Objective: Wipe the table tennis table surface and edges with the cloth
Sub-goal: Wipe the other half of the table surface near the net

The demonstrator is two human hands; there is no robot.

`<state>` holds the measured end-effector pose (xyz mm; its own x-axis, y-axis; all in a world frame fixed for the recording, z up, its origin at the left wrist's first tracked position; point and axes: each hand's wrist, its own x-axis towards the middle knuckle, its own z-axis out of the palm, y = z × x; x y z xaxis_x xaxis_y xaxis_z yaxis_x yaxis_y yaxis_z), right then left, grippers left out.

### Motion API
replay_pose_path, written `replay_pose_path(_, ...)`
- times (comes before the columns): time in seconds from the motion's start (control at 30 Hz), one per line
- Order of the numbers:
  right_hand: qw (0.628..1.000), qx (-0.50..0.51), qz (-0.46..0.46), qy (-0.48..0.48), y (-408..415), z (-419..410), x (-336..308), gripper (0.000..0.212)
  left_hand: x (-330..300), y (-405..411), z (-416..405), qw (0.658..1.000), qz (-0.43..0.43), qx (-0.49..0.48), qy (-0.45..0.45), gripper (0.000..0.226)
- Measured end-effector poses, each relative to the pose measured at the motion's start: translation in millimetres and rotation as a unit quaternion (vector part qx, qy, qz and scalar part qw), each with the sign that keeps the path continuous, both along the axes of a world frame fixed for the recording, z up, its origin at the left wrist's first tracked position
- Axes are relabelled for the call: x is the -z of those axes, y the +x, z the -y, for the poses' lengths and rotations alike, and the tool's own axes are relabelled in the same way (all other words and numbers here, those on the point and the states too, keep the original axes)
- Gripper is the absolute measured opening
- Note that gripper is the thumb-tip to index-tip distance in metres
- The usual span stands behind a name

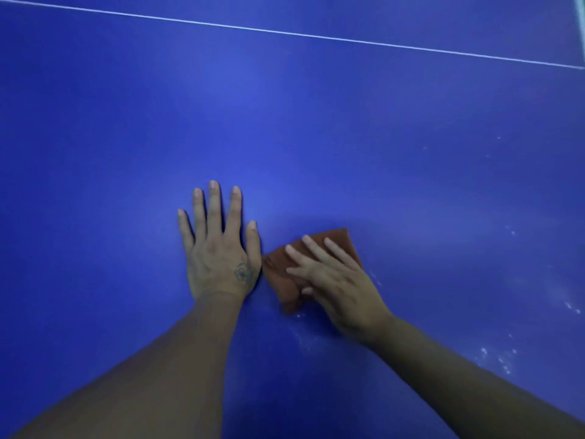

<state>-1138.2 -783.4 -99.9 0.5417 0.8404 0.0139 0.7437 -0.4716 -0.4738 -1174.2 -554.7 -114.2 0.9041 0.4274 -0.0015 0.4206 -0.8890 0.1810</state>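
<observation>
The blue table tennis table point(285, 122) fills the whole view. A folded reddish-brown cloth point(338, 240) lies flat on it, right of centre. My right hand point(335, 280) presses down on the cloth with straight, spread fingers and covers most of it. My left hand point(218, 245) rests flat on the bare table just left of the cloth, palm down and fingers spread; its thumb is close to the cloth's left edge.
A thin white line point(300, 33) crosses the table at the far side, sloping down to the right. White specks and faint smears point(503, 359) dot the surface to the right of and below the cloth. The table's white end edge point(581, 14) shows at top right.
</observation>
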Motion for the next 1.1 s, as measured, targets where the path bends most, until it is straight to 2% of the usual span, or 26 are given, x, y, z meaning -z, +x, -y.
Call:
replay_pose_path(0.1,0.996,0.086,0.030,0.019,58,-2,-12,0.044,0,1,1,1.000,0.008,-0.007,-0.006,0.066)
replay_pose_path(0.2,0.980,0.192,0.041,-0.022,139,7,-18,0.044,1,-1,2,1.000,-0.002,-0.008,-0.006,0.064)
replay_pose_path(0.27,0.977,0.198,0.056,-0.061,172,19,-9,0.044,1,-1,2,1.000,-0.008,-0.011,-0.007,0.065)
replay_pose_path(0.4,0.971,0.199,0.090,-0.101,189,33,5,0.057,1,-1,3,1.000,-0.017,-0.010,0.000,0.066)
replay_pose_path(0.57,0.946,0.271,0.116,-0.137,145,39,18,0.062,1,-1,2,1.000,-0.016,-0.009,0.005,0.067)
replay_pose_path(0.8,0.950,0.273,0.097,-0.113,-18,60,17,0.061,-4,-5,2,1.000,0.002,0.003,-0.024,0.065)
replay_pose_path(0.93,0.957,0.283,0.042,-0.049,-82,61,13,0.047,-14,-19,2,0.994,0.063,0.025,-0.083,0.061)
replay_pose_path(1.1,0.931,0.356,-0.048,0.065,-66,46,-12,0.037,-22,-88,11,0.994,0.082,-0.007,-0.066,0.063)
